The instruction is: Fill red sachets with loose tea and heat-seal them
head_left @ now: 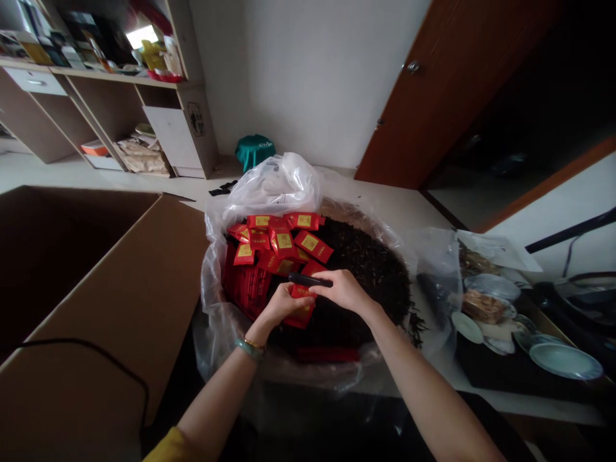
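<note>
My left hand [278,305] is closed on a small red packet [301,316] with gold print. My right hand [347,290] grips a slim black bar-shaped tool [304,279], which lies across the packet's upper edge; its exact kind I cannot make out. Both hands are over a wide round container lined with clear plastic [212,256]. Dark loose tea leaves [368,266] fill its right side. Several filled red packets [283,240] are heaped at the back left, and flat red packets [248,289] stand in a row beneath them. Another red piece [327,355] lies at the front rim.
A big open cardboard box [110,282] stands on the left, with a black cable [96,350] over it. To the right are dishes [565,360] on a dark tray and a clear bag [437,282]. Behind are a desk [120,80], a green-covered bin [255,151] and a brown door [423,96].
</note>
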`<state>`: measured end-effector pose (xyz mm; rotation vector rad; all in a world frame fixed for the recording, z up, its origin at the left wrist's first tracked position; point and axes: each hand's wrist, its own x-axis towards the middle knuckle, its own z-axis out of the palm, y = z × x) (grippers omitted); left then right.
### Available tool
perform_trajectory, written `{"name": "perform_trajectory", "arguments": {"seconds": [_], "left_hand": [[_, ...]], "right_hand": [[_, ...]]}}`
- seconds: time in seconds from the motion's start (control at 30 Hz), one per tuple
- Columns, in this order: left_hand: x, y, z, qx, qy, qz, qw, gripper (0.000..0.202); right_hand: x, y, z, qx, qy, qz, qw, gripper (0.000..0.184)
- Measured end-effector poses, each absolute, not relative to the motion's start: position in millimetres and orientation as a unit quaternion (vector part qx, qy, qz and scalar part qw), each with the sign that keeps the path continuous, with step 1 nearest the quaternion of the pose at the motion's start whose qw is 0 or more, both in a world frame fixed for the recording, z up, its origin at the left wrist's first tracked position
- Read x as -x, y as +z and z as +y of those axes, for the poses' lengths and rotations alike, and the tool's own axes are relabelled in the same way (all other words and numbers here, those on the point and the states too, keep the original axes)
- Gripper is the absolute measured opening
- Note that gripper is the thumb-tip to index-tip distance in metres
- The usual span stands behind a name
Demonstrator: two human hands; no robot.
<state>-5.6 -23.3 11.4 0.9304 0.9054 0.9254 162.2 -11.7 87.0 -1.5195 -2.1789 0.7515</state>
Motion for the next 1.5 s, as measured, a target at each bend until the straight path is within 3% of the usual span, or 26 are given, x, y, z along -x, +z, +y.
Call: {"name": "perform_trajectory", "arguments": {"seconds": [0.2, 0.53, 0.83, 0.97, 1.07, 1.17, 1.33, 1.5], "left_hand": [[8, 21, -21, -0.435, 0.525, 0.392, 0.618, 0.041], [13, 21, -21, -0.446, 0.557, 0.400, 0.575, 0.029], [11, 20, -20, -0.430, 0.549, 0.393, 0.599, 0.033], [7, 17, -18, -0.414, 0.540, 0.392, 0.619, 0.050], [6, 13, -17, -0.405, 0.523, 0.401, 0.634, 0.058], [5, 11, -16, -0.389, 0.522, 0.403, 0.643, 0.054], [6, 10, -15, -0.374, 0.534, 0.418, 0.633, 0.042], [10, 10, -14, -0.307, 0.581, 0.466, 0.593, 0.043]], "right_hand": [[-162, 83, -14, 0.534, 0.247, -0.788, 0.180, 0.023], [-158, 83, -16, 0.516, 0.281, -0.783, 0.202, 0.026], [-156, 78, -16, 0.537, 0.260, -0.777, 0.201, 0.027], [-160, 75, -14, 0.546, 0.267, -0.763, 0.221, 0.025], [-165, 71, -14, 0.549, 0.277, -0.751, 0.239, 0.034], [-168, 64, -14, 0.556, 0.283, -0.742, 0.245, 0.044], [-171, 50, -14, 0.564, 0.298, -0.718, 0.279, 0.047], [-189, 50, -14, 0.574, 0.333, -0.692, 0.283, 0.049]]}}
